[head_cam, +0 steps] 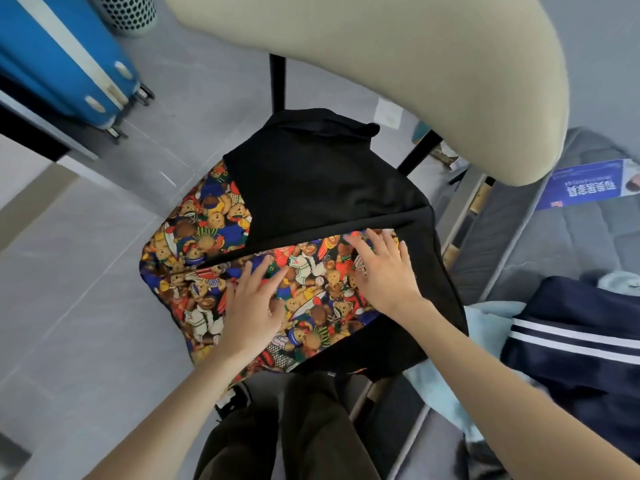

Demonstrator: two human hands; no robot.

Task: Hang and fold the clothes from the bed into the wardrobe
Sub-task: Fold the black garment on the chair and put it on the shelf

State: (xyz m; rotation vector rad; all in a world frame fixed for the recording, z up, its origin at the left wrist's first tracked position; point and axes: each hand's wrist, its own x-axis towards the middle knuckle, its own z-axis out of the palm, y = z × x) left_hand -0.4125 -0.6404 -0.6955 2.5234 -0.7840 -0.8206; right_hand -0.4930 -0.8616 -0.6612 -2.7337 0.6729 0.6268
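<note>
A black garment with a colourful teddy-bear print [311,188] lies folded on a chair seat in front of me. My left hand [254,303] lies flat on the printed panel near its front edge, fingers straight. Beside it, my right hand [379,268] also presses flat on the print, fingers spread. A dark navy garment with white stripes [571,337] and a light blue cloth [446,382] lie on the grey bed [554,244] to the right.
The chair's beige backrest [398,64] curves over the top of the view on black posts. A blue suitcase [62,60] and a perforated bin [128,12] stand on the grey tiled floor at the upper left. A blue leaflet [588,183] lies on the bed.
</note>
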